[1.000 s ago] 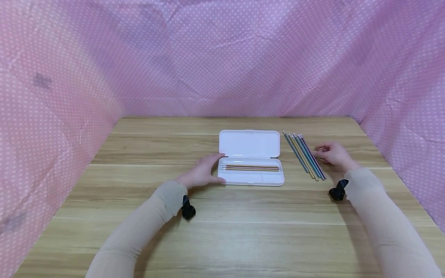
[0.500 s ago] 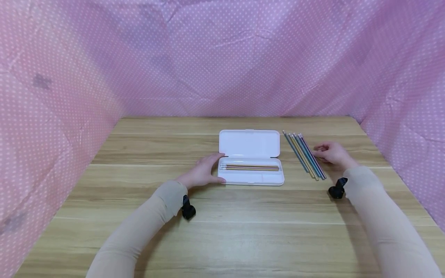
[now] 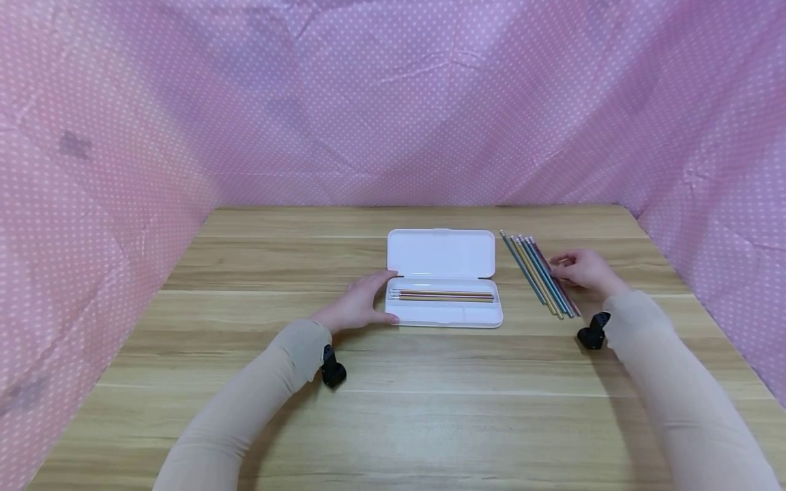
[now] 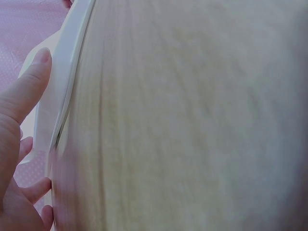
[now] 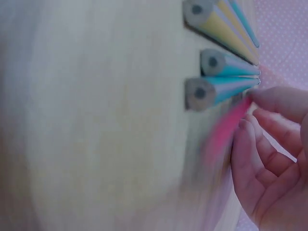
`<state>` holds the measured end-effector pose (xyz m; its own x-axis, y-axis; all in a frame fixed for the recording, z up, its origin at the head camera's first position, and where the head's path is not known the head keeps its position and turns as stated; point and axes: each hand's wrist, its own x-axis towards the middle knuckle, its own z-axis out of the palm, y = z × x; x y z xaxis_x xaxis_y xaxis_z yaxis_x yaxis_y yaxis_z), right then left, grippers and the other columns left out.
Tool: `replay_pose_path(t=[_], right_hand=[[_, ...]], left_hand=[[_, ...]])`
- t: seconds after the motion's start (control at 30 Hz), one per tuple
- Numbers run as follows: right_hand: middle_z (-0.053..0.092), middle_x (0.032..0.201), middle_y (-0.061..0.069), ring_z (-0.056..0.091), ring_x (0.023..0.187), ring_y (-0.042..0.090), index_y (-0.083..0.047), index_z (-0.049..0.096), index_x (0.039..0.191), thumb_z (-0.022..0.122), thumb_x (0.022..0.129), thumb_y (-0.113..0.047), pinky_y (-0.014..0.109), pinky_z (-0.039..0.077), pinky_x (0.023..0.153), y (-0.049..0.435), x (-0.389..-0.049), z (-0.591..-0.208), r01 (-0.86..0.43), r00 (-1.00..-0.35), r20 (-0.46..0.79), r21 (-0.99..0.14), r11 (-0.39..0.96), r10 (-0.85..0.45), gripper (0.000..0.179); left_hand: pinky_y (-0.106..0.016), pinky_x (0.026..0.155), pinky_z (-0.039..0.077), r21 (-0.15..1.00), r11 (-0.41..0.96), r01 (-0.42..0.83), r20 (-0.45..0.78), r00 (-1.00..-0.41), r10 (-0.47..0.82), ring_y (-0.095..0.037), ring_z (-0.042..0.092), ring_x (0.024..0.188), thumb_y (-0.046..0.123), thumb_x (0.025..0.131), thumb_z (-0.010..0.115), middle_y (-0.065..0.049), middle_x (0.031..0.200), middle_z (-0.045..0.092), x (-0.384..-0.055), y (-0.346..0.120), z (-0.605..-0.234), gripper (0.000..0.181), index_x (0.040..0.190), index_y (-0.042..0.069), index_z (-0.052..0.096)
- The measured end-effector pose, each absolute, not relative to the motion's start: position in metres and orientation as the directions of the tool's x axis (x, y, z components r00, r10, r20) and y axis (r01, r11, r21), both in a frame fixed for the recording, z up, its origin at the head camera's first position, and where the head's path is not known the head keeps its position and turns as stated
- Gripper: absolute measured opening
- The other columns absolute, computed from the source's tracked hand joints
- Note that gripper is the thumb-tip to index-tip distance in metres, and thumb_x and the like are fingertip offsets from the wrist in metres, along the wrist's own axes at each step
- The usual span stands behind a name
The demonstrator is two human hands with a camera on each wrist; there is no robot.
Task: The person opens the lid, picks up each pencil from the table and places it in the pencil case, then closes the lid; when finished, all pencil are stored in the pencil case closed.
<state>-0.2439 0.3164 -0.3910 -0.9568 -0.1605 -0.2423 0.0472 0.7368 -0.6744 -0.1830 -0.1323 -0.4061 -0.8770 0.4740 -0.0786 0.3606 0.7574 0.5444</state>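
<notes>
A white pencil case (image 3: 430,314) lies with its lid up, and a few pencils (image 3: 442,296) rest in its back compartment. My left hand (image 3: 353,303) spans the case's left end, thumb at the front corner and forefinger near the hinge. In the left wrist view the thumb (image 4: 29,89) lies straight against the case wall. At the right, my right hand (image 3: 586,270) pinches a red pencil (image 5: 225,132) between thumb and fingers. That pencil lies tilted and blurred beside two blue pencils (image 5: 233,90) and yellow ones (image 5: 226,29), their unsharpened ends facing the right wrist camera.
The row of loose pencils (image 3: 534,276) slants on the wooden table (image 3: 424,409), just right of the case. A pink dotted cloth (image 3: 393,123) hangs behind the table and along both sides. The raised lid (image 3: 440,253) stands at the case's back.
My right hand has shifted slightly left, and the outermost pencil has rolled, its near end moving a little away from the row. The left hand and the case have stayed put.
</notes>
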Motion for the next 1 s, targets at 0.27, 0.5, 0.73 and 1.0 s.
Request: replay_pose_path(t=[0.27,0.5,0.73,1.0], right_hand=[[0.063,0.094,0.011,0.056,0.074,0.004,0.014,0.048,0.126,0.059,0.091,-0.008,0.020,0.052,0.064,0.315,-0.245,-0.390,0.069,-0.949,-0.273,-0.666,0.743,-0.157,0.043],[0.064,0.092,0.012,0.059,0.076,0.008,0.016,0.050,0.122,0.059,0.090,-0.005,0.025,0.054,0.068,0.317,-0.245,-0.383,0.072,-0.928,-0.323,-0.641,0.764,-0.185,0.040],[0.061,0.098,0.020,0.058,0.077,0.013,0.015,0.049,0.124,0.058,0.086,-0.003,0.028,0.054,0.065,0.319,-0.245,-0.379,0.026,-0.912,-0.342,-0.596,0.803,-0.225,0.043],[0.063,0.107,0.022,0.060,0.079,0.006,0.018,0.043,0.130,0.058,0.089,-0.004,0.028,0.056,0.069,0.327,-0.242,-0.381,0.060,-0.908,-0.337,-0.695,0.717,-0.250,0.049]], left_hand=[[-0.059,0.113,0.015,0.554,0.754,0.353,-0.088,-0.876,0.475,-0.030,0.026,0.141,0.044,0.074,0.078,-0.007,0.153,0.031,-0.181,-0.132,-0.404,0.094,0.149,0.018,0.027],[-0.058,0.113,0.016,0.548,0.757,0.356,-0.084,-0.877,0.473,-0.030,0.027,0.141,0.044,0.074,0.078,-0.006,0.153,0.032,-0.182,-0.132,-0.405,0.094,0.149,0.018,0.028],[-0.057,0.113,0.017,0.545,0.761,0.351,-0.094,-0.877,0.471,-0.030,0.027,0.141,0.044,0.074,0.078,-0.006,0.153,0.033,-0.182,-0.131,-0.406,0.094,0.149,0.018,0.028],[-0.057,0.113,0.016,0.547,0.758,0.357,-0.085,-0.877,0.474,-0.030,0.027,0.141,0.044,0.074,0.078,-0.007,0.152,0.033,-0.181,-0.132,-0.404,0.094,0.149,0.018,0.028]])
